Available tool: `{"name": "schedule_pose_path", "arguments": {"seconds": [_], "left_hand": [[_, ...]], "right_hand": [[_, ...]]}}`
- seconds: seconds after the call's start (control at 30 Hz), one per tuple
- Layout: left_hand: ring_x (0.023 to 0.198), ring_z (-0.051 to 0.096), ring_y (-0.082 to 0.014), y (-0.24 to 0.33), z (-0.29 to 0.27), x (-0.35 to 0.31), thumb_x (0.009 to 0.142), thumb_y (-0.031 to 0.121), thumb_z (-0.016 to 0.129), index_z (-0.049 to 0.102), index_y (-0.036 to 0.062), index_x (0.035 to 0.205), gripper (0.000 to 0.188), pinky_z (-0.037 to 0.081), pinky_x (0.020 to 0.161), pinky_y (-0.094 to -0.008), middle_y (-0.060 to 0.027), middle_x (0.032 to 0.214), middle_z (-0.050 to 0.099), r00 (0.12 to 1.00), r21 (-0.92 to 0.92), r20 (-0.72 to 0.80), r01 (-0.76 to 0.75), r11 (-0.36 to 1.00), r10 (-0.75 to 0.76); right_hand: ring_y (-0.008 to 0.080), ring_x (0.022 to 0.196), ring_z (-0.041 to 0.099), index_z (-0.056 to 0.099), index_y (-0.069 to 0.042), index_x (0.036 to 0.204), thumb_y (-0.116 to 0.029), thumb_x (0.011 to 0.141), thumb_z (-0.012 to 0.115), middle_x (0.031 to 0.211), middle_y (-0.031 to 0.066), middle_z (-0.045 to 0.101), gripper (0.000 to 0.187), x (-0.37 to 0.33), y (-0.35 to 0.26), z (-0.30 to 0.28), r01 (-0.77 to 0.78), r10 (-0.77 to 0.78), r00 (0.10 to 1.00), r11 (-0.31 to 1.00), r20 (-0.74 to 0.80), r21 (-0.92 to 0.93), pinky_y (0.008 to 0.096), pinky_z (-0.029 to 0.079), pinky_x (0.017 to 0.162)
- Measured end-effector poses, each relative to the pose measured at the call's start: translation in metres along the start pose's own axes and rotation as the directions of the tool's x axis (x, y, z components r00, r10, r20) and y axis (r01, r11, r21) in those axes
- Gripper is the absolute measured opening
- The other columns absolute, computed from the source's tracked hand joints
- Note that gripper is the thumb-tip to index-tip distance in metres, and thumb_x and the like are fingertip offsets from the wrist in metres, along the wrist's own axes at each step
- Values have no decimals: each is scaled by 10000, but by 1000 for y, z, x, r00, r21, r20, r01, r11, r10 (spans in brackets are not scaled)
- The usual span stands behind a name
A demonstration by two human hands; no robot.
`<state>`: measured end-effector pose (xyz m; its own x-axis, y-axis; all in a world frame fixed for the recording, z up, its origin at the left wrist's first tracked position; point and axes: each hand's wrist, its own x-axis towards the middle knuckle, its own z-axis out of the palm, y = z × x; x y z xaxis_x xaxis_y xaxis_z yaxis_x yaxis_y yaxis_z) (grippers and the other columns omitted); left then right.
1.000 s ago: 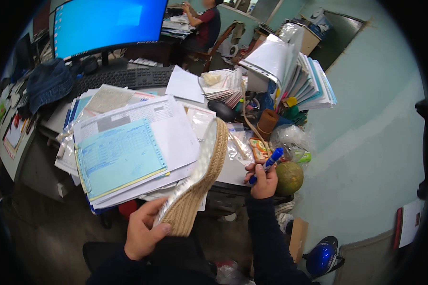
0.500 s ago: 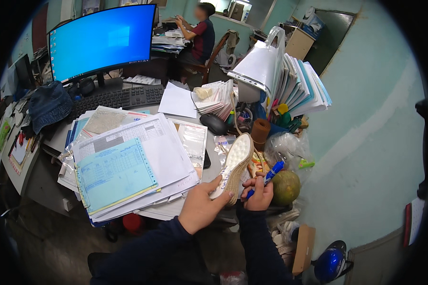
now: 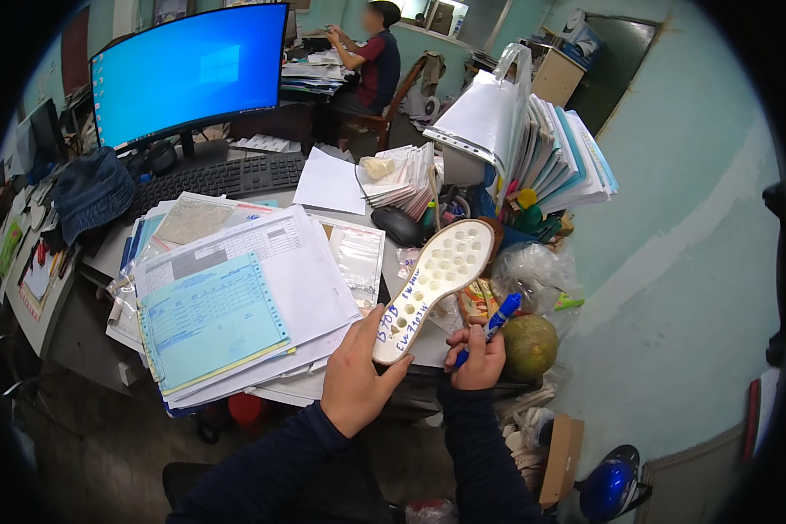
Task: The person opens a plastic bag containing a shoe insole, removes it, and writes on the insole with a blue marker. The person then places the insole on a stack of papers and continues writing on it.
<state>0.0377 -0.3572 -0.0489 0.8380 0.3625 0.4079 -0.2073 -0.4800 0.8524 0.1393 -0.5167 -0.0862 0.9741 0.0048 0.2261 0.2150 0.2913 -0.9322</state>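
Observation:
My left hand (image 3: 358, 377) grips the heel end of a white shoe sole (image 3: 445, 266), thumb on one edge and fingers on the other. The sole tilts up to the right, its hollowed face toward me, with rows of round pits and blue handwriting near the heel. Just right of it, my right hand (image 3: 479, 358) is closed around a blue marker (image 3: 500, 316) that points up and to the right. A round green fruit (image 3: 531, 347) sits beside the right hand. Under the sole's toe, part of a brown roll (image 3: 495, 231) shows.
Stacked papers with a light-blue form (image 3: 210, 314) cover the desk to the left. Behind are a keyboard (image 3: 227, 177), a mouse (image 3: 398, 225) and a monitor (image 3: 188, 79). Upright folders (image 3: 555, 153) stand at right. A blue helmet (image 3: 610, 485) lies low right. Another person (image 3: 375, 65) sits beyond.
My left hand has turned the sole from edge-on to face me, so its pits and blue writing now show fully. The right hand with the marker has barely moved.

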Motion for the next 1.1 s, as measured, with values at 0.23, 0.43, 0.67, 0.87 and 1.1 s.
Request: {"name": "schedule_pose_path", "arguments": {"seconds": [0.23,0.43,0.67,0.87,1.1], "left_hand": [[1077,605,-352,-1,4,0,822,139,726,470,-100,1312,603,477,933,-378,-235,1166,598,999,-123,-36,-13,992,8],[679,646,-227,-18,4,3,946,298,536,584,-35,1095,368,554,631,-341,-157,901,655,764,-771,454,595,228,-458],[611,626,-235,-24,6,-5,955,404,373,591,11,1112,476,513,555,-355,-122,843,659,737,-802,561,597,-26,-376],[567,590,-218,-23,13,-10,956,443,363,596,36,1110,494,474,522,-348,-100,800,639,743,-814,562,574,-85,-364],[553,556,-202,-25,23,-14,980,475,363,576,71,1117,477,449,525,-334,-79,775,594,647,-731,647,677,-85,-403]], "right_hand": [[87,450,491,489,16,1112,-200,1005,507,746,105,614,242,0,2,-2,18,-18,999,1000,31,-7,212,396,409],[94,452,494,491,13,1112,-198,1003,509,742,110,613,238,0,2,-3,5,-5,1000,1000,20,4,215,398,412],[95,451,492,491,10,1103,-195,1002,510,739,105,607,229,0,1,-3,8,-8,1000,1000,29,-3,215,402,413],[114,430,493,492,-5,1110,-195,999,513,721,118,608,221,1,5,-4,33,-33,999,999,13,-11,229,389,390],[127,419,495,492,-13,1114,-191,998,514,712,122,608,213,1,7,-5,63,-63,998,998,28,-10,236,383,379]]}}
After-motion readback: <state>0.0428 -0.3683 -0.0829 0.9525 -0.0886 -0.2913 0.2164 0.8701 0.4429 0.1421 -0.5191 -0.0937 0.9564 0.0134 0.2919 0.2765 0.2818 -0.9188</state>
